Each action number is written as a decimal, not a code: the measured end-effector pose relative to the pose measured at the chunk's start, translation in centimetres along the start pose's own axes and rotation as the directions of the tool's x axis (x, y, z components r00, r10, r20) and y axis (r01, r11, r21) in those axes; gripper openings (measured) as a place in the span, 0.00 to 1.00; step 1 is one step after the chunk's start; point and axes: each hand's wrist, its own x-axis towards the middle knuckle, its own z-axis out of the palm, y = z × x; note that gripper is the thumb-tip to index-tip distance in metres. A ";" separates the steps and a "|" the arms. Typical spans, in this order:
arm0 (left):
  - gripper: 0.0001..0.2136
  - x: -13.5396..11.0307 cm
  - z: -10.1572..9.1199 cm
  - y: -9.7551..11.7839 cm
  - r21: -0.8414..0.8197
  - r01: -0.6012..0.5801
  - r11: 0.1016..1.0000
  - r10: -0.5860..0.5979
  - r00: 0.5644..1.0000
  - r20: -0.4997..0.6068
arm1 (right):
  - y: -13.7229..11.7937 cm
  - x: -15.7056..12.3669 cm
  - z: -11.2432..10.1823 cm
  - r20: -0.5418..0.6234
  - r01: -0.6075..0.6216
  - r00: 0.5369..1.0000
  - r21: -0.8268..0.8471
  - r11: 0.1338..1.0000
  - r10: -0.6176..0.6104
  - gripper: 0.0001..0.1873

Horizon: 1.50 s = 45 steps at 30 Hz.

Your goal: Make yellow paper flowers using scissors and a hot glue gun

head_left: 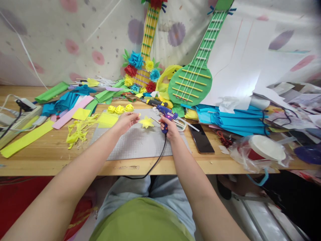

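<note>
Glue gun (167, 112) sits in right hand (170, 128); left hand (128, 122) pinches yellow scrap (139, 114) near paper flower (146, 122).

This is a craft spot, like a little workshop. The wood table (45, 165) is full of making things: bright blue paper (233, 122), a gray mat (140, 147), a glue gun (167, 112) and yellow flowers (119, 109). At the back stand a green guitar (192, 87) and a yellow guitar (149, 33) with flowers on it.
</note>
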 end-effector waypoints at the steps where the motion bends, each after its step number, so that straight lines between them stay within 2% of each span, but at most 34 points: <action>1: 0.05 -0.1 0.0 0.0 0.005 0.004 1.000 -0.004 1.000 0.005 | 0.0 0.0 0.0 -0.001 0.001 1.000 0.004 1.000 -0.001 0.17; 8: 0.13 -0.5 0.4 0.2 0.195 0.014 0.981 -0.022 0.999 0.040 | 0.1 0.2 -0.2 -0.008 0.013 1.000 0.000 1.000 -0.013 0.17; 11: 0.17 -0.7 0.4 0.2 0.216 -0.005 0.976 -0.002 0.999 0.034 | 0.1 0.2 -0.2 -0.006 0.012 1.000 -0.016 1.000 -0.012 0.16; 14: 0.18 -0.7 0.2 0.2 0.210 -0.060 0.976 0.044 0.996 0.077 | 0.1 0.1 -0.1 -0.015 0.008 1.000 -0.009 1.000 -0.008 0.17; 20: 0.16 -0.5 0.0 0.6 0.339 -0.211 0.917 0.160 0.972 0.172 | 0.2 0.3 -0.2 -0.018 0.007 1.000 -0.020 1.000 -0.008 0.18; 23: 0.11 -0.1 0.0 1.0 0.417 -0.241 0.876 0.184 0.968 0.173 | 0.2 0.3 -0.2 -0.019 0.009 1.000 -0.022 1.000 -0.009 0.17; 27: 0.06 1.3 0.0 1.4 0.542 -0.253 0.801 0.177 0.966 0.189 | 0.2 0.3 -0.1 -0.018 0.003 1.000 -0.023 1.000 -0.004 0.17; 32: 0.16 3.1 0.0 2.4 0.585 -0.241 0.774 0.122 0.964 0.236 | 0.0 0.3 -0.1 -0.021 -0.003 1.000 -0.032 0.999 0.003 0.16; 35: 0.15 4.1 0.1 3.0 0.625 -0.182 0.759 0.040 0.972 0.233 | -0.1 0.4 -0.2 -0.027 0.006 1.000 -0.037 0.999 -0.007 0.17; 39: 0.10 5.4 0.6 3.7 0.740 -0.168 0.651 -0.074 0.956 0.282 | -0.2 0.5 -0.4 -0.027 0.024 0.999 -0.024 0.999 -0.025 0.17; 45: 0.05 6.5 2.1 5.5 0.883 -0.282 0.376 -0.187 0.910 0.370 | -0.3 1.0 -0.6 -0.035 0.025 0.999 0.001 1.000 -0.025 0.18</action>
